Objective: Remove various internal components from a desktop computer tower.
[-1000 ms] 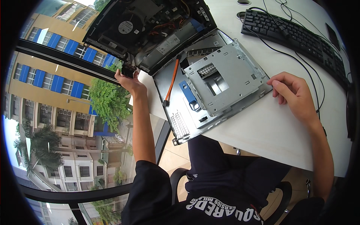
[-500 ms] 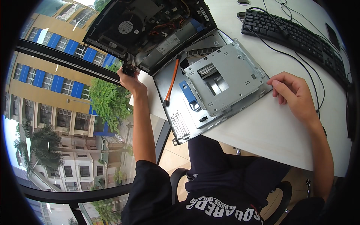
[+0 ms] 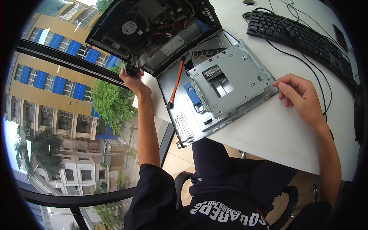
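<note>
A desktop computer case lies opened out in front of me. Its silver metal half (image 3: pixel 245 76) carries a drive bracket with a square cutout, a blue latch (image 3: pixel 194 97) and an orange cable (image 3: pixel 176 82). Behind it the dark half (image 3: pixel 153 34) is tilted up, showing a round fan and wiring. At the left corner of that dark half, my left hand (image 3: pixel 134 83) is closed around a small black part (image 3: pixel 132 70); whether it joins the case is hard to see. My right hand (image 3: pixel 299 96) has curled fingers, with index finger and thumb pinched at the metal half's right corner.
A black keyboard (image 3: pixel 303 46) with loose cables (image 3: pixel 312 67) lies on the white table (image 3: pixel 264 134) at the right. The metal half reaches over the table's front edge near my lap. To the left stands a window with a dark frame (image 3: pixel 69 61).
My left hand has shifted very slightly to the left with the black part. My right hand and the case look unmoved.
</note>
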Demonstrator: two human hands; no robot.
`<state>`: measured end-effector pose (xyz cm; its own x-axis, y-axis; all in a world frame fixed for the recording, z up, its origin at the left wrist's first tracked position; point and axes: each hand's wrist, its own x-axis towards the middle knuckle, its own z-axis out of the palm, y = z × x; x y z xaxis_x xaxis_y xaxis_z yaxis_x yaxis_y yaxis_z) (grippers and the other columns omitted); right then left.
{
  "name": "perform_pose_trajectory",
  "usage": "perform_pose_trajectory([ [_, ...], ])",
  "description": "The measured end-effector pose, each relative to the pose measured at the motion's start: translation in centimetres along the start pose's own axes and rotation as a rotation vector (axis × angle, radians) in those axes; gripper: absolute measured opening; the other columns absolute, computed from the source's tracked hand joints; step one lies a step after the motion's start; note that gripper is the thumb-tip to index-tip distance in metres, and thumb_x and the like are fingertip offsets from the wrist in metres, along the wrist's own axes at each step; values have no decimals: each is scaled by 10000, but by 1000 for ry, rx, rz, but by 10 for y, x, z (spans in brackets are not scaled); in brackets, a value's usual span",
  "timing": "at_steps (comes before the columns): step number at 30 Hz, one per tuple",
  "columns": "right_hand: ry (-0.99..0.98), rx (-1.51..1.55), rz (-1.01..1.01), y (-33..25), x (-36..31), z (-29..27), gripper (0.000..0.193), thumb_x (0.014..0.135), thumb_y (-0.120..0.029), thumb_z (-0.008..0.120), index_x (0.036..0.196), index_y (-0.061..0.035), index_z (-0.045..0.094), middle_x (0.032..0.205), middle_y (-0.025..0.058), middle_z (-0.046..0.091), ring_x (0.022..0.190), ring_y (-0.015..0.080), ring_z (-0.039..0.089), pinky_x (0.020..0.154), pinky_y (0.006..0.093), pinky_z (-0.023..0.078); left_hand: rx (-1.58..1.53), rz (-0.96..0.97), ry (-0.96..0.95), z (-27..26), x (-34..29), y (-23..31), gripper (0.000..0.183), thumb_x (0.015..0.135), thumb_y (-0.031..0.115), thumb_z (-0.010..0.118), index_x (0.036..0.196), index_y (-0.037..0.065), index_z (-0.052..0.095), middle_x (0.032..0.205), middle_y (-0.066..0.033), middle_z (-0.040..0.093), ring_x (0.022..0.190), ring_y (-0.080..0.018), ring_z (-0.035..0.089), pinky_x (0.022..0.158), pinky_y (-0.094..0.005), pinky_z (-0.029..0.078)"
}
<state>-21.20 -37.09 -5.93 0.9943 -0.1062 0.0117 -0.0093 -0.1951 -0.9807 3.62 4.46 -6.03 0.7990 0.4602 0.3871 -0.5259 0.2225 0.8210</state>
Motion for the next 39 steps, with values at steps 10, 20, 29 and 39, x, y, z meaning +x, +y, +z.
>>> perform_pose_trajectory([
  [10, -13, 13, -8, -1, 0, -1, 212, 995, -171, 597, 1027, -3, 722, 748, 8, 616, 637, 66, 524, 606, 216, 437, 119, 33, 55, 4, -1, 0, 377, 997, 416, 503, 884, 59, 539, 699, -73, 589, 567, -176, 541, 556, -308, 420],
  [20, -28, 34, 0, -3, -1, 0, 200, 992, -151, 600, 1024, 6, 722, 760, 18, 632, 642, 71, 537, 610, 224, 453, 253, 76, 66, -44, 1, 1, 319, 995, 375, 541, 948, 62, 574, 876, -52, 624, 771, -155, 592, 651, -312, 465],
  [29, -13, -6, -23, 0, 1, 1, 204, 994, -169, 598, 1023, -15, 728, 755, 3, 621, 633, 63, 521, 601, 215, 433, 648, 35, -520, -62, -114, 105, 172, 965, 167, 646, 1028, 9, 669, 957, -77, 703, 886, -174, 652, 791, -302, 488],
  [39, 7, 0, -2, 4, 3, -1, 219, 1007, -199, 587, 1037, -27, 720, 750, -26, 604, 627, 36, 512, 575, 191, 410, 1218, 192, -1204, -30, -162, 146, 787, 777, 437, 845, 1375, 14, 559, 1309, -193, 609, 1261, -335, 541, 1072, -452, 401],
])
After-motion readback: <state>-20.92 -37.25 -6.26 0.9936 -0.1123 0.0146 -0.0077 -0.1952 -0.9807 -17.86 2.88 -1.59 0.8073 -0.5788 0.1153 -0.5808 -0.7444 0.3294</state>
